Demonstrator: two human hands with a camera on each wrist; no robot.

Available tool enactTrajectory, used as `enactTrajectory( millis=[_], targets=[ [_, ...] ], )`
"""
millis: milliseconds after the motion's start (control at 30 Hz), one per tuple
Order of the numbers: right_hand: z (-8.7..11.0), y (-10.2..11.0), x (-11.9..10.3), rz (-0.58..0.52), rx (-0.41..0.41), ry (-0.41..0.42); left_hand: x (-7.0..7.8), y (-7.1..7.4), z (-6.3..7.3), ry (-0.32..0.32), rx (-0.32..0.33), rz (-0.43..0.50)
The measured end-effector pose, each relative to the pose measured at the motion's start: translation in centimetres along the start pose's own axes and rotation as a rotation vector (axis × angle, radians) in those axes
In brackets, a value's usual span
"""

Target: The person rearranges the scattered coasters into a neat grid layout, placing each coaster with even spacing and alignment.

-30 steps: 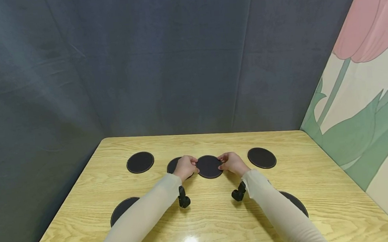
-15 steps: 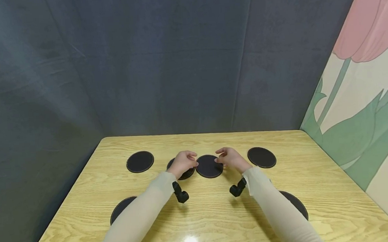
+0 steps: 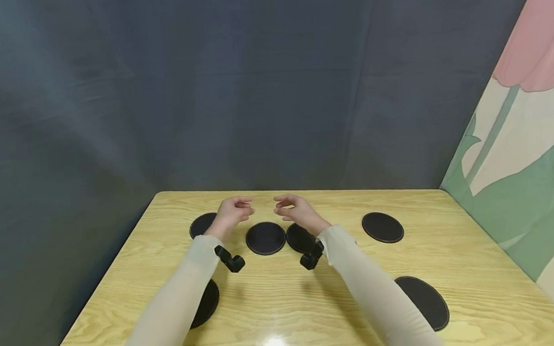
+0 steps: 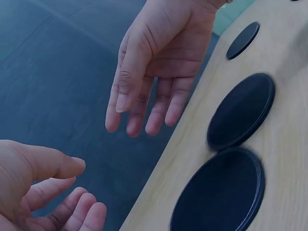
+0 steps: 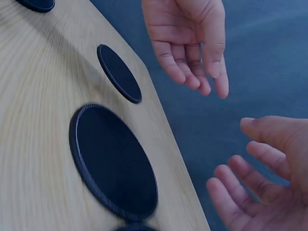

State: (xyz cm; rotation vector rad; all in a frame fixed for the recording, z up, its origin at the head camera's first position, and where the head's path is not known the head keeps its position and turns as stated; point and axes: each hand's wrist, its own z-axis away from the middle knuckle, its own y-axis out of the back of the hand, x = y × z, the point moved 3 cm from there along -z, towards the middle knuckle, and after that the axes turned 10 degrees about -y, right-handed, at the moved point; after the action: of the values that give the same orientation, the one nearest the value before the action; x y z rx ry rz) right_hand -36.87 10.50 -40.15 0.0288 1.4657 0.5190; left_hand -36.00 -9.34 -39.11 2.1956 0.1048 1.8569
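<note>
Two round black coasters with stitched rims lie side by side mid-table, the left one (image 3: 265,238) in full view and the right one (image 3: 299,239) partly behind my right wrist. My left hand (image 3: 232,215) hovers above the table, fingers loosely bent, nothing in it. Opposite it, my right hand (image 3: 300,213) is also raised and holds nothing. In the left wrist view, the palms face each other across a gap, beside the touching pair of coasters (image 4: 219,192). A far-left coaster (image 3: 200,224) is partly covered by my left hand.
More black coasters lie on the wooden table (image 3: 275,295): one at far right (image 3: 382,227), one at front right (image 3: 423,301) and one at front left (image 3: 207,303), partly behind my left sleeve. A dark curtain (image 3: 253,90) hangs behind; a tulip-patterned panel (image 3: 511,190) stands right.
Both hands have let go of the right middle coaster, risen and moved apart from it, the left one leftward. The coasters stay put on the table, while the head view has turned slightly.
</note>
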Motion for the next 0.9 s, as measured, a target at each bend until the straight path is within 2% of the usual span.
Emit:
enactTrajectory(
  millis=[200,400,700,900],
  targets=[
    [-1.9,-2.7,-1.5,-0.061,0.016,0.011,-0.6,3.1,0.5,0.051,0.081,0.01],
    [-3.6,-5.0,-2.1,-0.122,0.003,0.027,-1.9,5.7,0.5,0.064,0.144,0.003],
    [-4.9,-7.8,-1.6,-0.138,0.033,-0.005,-4.7,8.2,0.9,0.112,0.185,0.01],
    [-5.2,-9.4,-1.0,-0.143,0.031,-0.045,-5.8,9.4,1.5,0.141,0.223,-0.006]
  ],
)
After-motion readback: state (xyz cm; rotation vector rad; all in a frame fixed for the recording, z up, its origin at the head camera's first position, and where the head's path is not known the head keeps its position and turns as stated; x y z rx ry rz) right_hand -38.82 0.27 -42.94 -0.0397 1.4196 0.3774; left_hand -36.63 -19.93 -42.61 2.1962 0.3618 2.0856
